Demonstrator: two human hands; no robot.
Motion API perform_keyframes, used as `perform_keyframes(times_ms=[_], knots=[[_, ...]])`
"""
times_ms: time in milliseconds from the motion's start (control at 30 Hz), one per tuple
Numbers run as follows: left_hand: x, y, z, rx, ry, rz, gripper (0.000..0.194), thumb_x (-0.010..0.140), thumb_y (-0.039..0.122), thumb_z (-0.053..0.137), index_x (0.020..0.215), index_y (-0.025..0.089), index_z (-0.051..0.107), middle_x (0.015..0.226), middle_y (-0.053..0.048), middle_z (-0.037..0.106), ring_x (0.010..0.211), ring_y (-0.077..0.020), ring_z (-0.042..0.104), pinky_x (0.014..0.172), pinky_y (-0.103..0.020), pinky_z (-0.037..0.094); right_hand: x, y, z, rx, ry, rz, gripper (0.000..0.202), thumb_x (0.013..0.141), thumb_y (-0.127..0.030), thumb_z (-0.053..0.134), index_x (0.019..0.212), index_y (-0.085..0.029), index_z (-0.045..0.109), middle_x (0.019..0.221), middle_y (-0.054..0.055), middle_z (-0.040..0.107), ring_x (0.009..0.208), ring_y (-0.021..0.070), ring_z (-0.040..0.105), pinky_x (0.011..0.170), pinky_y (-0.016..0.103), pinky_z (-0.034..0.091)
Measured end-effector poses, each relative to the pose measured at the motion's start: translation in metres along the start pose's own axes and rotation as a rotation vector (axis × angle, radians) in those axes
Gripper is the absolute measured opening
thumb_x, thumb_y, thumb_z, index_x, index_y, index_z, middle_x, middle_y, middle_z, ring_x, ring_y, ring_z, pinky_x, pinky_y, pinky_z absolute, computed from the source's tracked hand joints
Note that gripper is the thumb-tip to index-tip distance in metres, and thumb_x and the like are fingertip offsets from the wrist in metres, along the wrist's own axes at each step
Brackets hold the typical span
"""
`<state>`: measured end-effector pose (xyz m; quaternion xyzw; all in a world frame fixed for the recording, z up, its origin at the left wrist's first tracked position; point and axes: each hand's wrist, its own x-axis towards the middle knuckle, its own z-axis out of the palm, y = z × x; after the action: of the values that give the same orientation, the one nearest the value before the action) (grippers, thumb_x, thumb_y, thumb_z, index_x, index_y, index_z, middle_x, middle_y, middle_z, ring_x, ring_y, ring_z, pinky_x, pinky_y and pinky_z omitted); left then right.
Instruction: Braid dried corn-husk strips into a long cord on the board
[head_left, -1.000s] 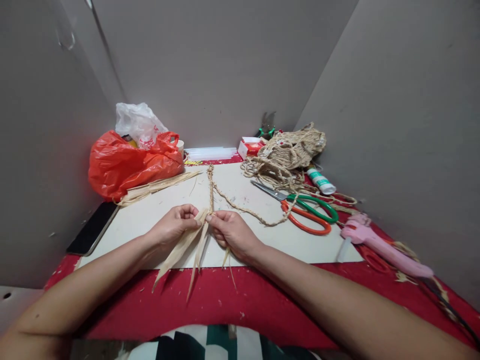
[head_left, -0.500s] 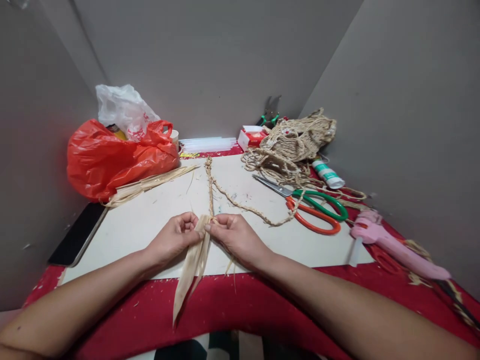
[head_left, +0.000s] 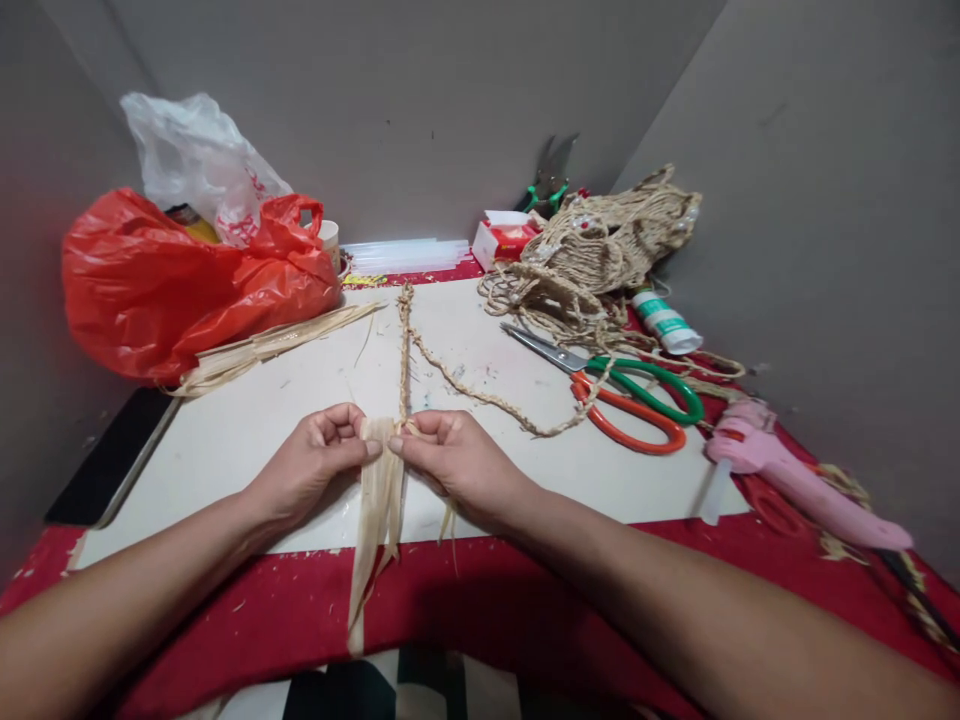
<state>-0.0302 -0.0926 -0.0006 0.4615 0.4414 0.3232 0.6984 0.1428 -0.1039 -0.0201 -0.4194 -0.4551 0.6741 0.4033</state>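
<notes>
Head view: pale strips (head_left: 373, 510) in both hands (head_left: 469, 465)

Left hand (head_left: 315, 465) pinching pale flat strips (head_left: 375, 500), right hand (head_left: 469, 465) pinching lower end of braid (head_left: 405, 365) — both over white board (head_left: 225, 440). Thin cord (head_left: 489, 402) crosses scissors (head_left: 574, 362); pink glue gun (head_left: 810, 490) right of them — red bag (head_left: 202, 290), phone (head_left: 112, 460) left.

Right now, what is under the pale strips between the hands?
Around the pale strips, the white board shows beside the upper part and the red cloth beside the lower ends. Whatever lies directly beneath the strips is covered and cannot be seen.
</notes>
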Motion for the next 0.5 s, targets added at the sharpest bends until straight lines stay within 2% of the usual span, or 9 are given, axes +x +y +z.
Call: perform_keyframes(times_ms=[167,333,500], knots=[[0.0045,0.0014,-0.0037,-0.02,-0.005,-0.022,0.023,0.07,0.019,0.072,0.084,0.016,0.054,0.067,0.002,0.061,0.055,-0.0061,0.054,0.055,-0.018,0.04,-0.0008,-0.0014,0.0008,0.075,0.002,0.032,0.03,0.066,-0.037,0.07,0.061,-0.015,0.05,0.048,-0.007,0.039,0.043,0.0044,0.027,0.041,0.021,0.017],[0.0079,0.0029,-0.0067,0.002,-0.074,-0.044,0.016,0.072,0.021,0.071,0.077,0.013,0.058,0.07,0.0,0.064,0.06,-0.0065,0.057,0.06,-0.018,0.044,-0.001,-0.0037,0.0008,0.093,0.017,0.049,0.031,0.064,-0.038,0.072,0.061,-0.015,0.052,0.046,-0.008,0.037,0.042,0.0045,0.026,0.041,0.021,0.019],[0.007,0.002,-0.0063,0.087,-0.058,-0.045,0.017,0.071,0.024,0.071,0.08,0.013,0.062,0.074,-0.001,0.065,0.062,-0.007,0.057,0.061,-0.018,0.043,-0.0004,-0.0001,-0.0002,0.035,0.034,0.014,0.033,0.064,-0.04,0.071,0.061,-0.015,0.051,0.053,-0.005,0.042,0.048,0.0054,0.032,0.046,0.02,0.024]])
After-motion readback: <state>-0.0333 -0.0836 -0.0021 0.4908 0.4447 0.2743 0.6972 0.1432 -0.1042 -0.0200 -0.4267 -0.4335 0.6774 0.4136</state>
